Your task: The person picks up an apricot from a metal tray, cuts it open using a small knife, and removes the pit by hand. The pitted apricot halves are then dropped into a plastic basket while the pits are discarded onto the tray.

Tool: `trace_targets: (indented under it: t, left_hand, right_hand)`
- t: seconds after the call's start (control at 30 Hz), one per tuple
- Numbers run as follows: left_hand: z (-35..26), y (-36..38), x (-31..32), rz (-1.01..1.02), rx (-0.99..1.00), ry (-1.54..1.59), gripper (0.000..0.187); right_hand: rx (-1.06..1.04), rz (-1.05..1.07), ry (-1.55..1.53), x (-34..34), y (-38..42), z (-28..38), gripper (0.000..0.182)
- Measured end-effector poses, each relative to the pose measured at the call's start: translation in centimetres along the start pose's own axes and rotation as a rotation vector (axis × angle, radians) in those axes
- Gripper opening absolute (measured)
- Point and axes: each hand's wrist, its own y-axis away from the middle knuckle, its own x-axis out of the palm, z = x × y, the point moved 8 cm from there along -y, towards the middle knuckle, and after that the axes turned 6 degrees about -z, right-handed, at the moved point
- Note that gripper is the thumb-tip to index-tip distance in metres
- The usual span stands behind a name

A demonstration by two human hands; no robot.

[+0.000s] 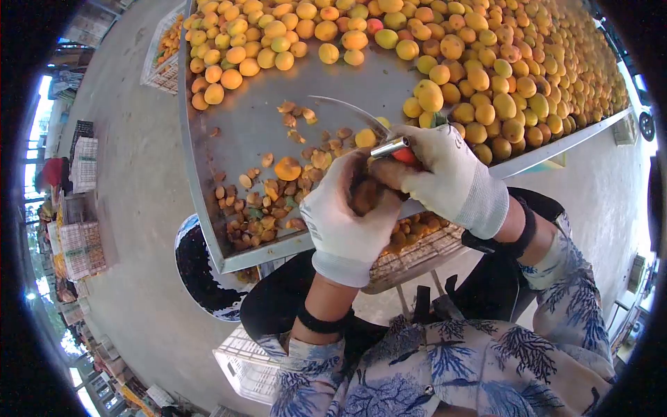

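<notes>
My right hand (448,170), in a white knit glove, is closed around a tool with a red part and a shiny metal collar (390,147). A thin curved knife blade (349,105) reaches from beside that hand out to the left over the tray. My left hand (351,215), also gloved, curls its brown-stained fingers just below the collar, against the right fingertips. What lies inside its grip is dark and hard to make out. Just beyond the hands, a whole apricot (365,137) and a cut apricot (287,168) lie among brown pits and scraps (267,208).
A metal tray table (278,104) holds a large heap of apricots (486,76) at the back and right. Below its edge is a crate (417,258) with cut fruit. A bucket (198,267) with dark contents and a white crate (246,365) stand at lower left.
</notes>
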Motion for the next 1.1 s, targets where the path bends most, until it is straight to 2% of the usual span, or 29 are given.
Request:
trace_targets:
  t: [0.07, 0.17, 0.2, 0.27, 0.4, 0.47, 0.6, 0.7, 0.77, 0.8, 0.87, 0.9, 1.0, 1.1]
  left_hand:
    - [-2.0, 0.2, 0.3, 0.018, 0.172, -0.296, 0.035]
    - [-1.8, 0.1, 0.5, 0.058, 0.107, -0.36, 0.031]
    - [-1.8, 0.0, 0.7, 0.062, 0.107, -0.36, 0.031]
    - [-1.0, -0.1, 0.8, 0.05, -0.05, -0.045, 0.03]
    - [0.6, -0.1, 1.1, 0.077, -0.087, 0.017, 0.027]
    - [0.1, -0.1, 1.0, 0.028, 0.018, -0.049, 0.025]
    - [-1.3, 0.2, 1.0, 0.011, 0.056, -0.181, 0.022]
    - [0.4, 0.2, 0.8, 0.024, 0.075, -0.132, 0.033]
    - [0.9, -0.2, 0.5, -0.039, 0.014, 0.086, 0.028]
    - [0.6, -0.2, 0.6, -0.041, 0.015, 0.087, 0.028]
    - [0.9, -0.3, 1.5, 0.032, -0.252, 0.362, 0.029]
    - [1.1, -0.4, 1.6, 0.032, -0.25, 0.363, 0.029]
    - [1.6, -0.5, 1.2, 0.024, -0.229, 0.262, 0.022]
    - [2.8, -0.2, 0.9, 0.028, -0.325, 0.298, 0.024]
  right_hand:
    - [-0.076, -0.063, 0.154, -0.2, 0.3, 0.4, 0.023]
    - [-0.01, -0.051, 0.078, -0.2, 0.2, 0.1, 0.021]
    - [-0.007, -0.053, 0.076, -0.2, 0.1, -0.3, 0.021]
    - [0.07, -0.044, -0.153, -0.2, -0.3, -1.6, 0.021]
    - [0.181, 0.003, -0.098, -0.3, 0.3, -2.1, 0.023]
    - [0.033, -0.031, -0.011, -0.4, 0.3, -1.4, 0.023]
    - [-0.041, -0.07, 0.031, -0.3, 0.7, -0.6, 0.024]
    - [-0.043, -0.065, -0.088, -0.1, 0.6, -0.9, 0.025]
    - [0.321, -0.033, -0.229, -0.2, 0.5, -2.9, 0.025]
    - [0.32, -0.032, -0.228, -0.4, 0.2, -2.8, 0.025]
    - [0.51, -0.028, -0.361, -0.3, 0.1, -4.0, 0.023]
    - [0.445, -0.045, -0.368, -0.3, -0.2, -4.2, 0.024]
    - [0.47, 0.028, -0.275, 0.0, 0.1, -4.3, 0.025]
    - [0.448, 0.038, -0.252, 0.0, 0.2, -3.9, 0.025]
